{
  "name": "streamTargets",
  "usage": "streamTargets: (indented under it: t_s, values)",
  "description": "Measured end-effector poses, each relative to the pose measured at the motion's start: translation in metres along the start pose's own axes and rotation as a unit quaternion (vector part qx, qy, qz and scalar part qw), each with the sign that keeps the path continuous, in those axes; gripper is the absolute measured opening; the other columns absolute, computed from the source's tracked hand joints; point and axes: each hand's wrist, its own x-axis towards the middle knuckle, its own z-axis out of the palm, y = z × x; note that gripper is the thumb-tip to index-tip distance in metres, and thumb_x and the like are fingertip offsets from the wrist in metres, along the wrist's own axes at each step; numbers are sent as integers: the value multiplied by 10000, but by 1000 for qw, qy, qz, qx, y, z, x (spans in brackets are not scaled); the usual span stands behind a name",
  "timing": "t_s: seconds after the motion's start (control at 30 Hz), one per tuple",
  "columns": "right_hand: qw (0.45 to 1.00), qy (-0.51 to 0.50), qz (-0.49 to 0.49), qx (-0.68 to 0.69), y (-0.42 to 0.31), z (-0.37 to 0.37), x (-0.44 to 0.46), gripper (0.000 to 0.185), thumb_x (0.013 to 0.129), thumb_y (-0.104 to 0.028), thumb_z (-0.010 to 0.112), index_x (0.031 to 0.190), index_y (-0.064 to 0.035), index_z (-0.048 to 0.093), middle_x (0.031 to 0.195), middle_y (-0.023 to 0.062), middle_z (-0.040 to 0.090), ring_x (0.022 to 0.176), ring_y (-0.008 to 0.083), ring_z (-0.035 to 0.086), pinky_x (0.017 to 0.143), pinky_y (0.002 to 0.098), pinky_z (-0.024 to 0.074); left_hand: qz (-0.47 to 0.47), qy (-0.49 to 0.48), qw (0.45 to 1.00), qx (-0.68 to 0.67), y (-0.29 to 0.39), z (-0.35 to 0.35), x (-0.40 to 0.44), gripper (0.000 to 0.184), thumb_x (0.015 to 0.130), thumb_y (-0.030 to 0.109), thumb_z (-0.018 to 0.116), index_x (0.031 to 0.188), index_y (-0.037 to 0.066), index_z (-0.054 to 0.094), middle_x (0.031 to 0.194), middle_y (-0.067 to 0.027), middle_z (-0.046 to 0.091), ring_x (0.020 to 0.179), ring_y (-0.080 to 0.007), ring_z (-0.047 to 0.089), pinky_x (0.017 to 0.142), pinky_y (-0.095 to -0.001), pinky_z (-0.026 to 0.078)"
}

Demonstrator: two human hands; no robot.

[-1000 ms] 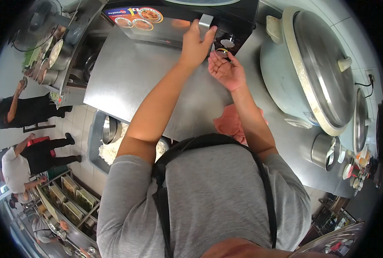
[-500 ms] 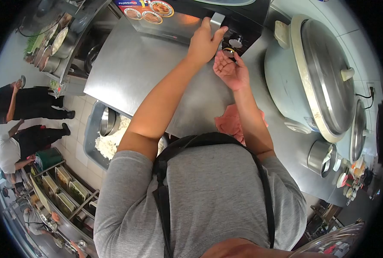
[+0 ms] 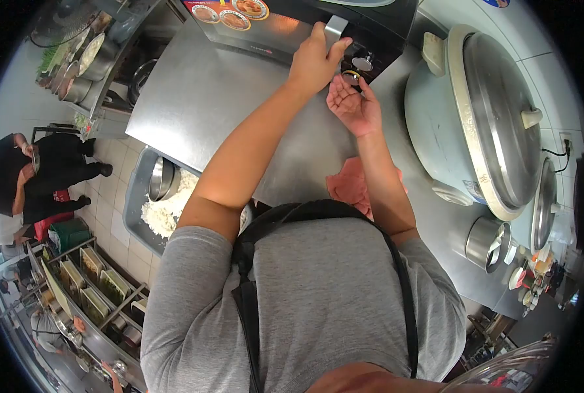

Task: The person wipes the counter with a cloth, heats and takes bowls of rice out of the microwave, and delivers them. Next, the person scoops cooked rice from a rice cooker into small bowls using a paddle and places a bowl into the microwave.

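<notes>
Co-worker in black point(image 3: 2, 171) has shifted, well left of the oven point(image 3: 275, 36). Left hand point(image 3: 315, 64) is clasped on the oven's handle point(image 3: 336, 27) — right hand point(image 3: 356, 110), palm up, fingers at its lower knob point(image 3: 351, 76); whether pinching it, I cannot tell.

Grey is worn here, a mottled short-sleeved T-shirt point(image 3: 331, 295), with both the left sleeve point(image 3: 184, 275) and the right sleeve point(image 3: 441, 281) finished by a hem! Crossed over it, black straps point(image 3: 408, 308) are seen at either side, joined by a dark, curved band point(image 3: 311, 211). Below the hems, the forearms point(image 3: 239, 160) are left bare.
</notes>
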Motion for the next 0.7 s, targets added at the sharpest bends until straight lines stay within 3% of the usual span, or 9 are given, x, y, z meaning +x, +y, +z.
streamTargets:
  t_s: [0.7]
  values:
    - [997, 27, -28, -60, -3, -1, 1, 417, 1023, -356, 498, 1156, 10, 647, 1186, 116, 687, 1114, 257, 622, 990, 402, 459, 10, 10, 1000, 27, 1, 1, -1, 545, 923, 480, 650, 988, -30, 469, 712, -209, 657, 715, -412, 667, 678, -478, 522]
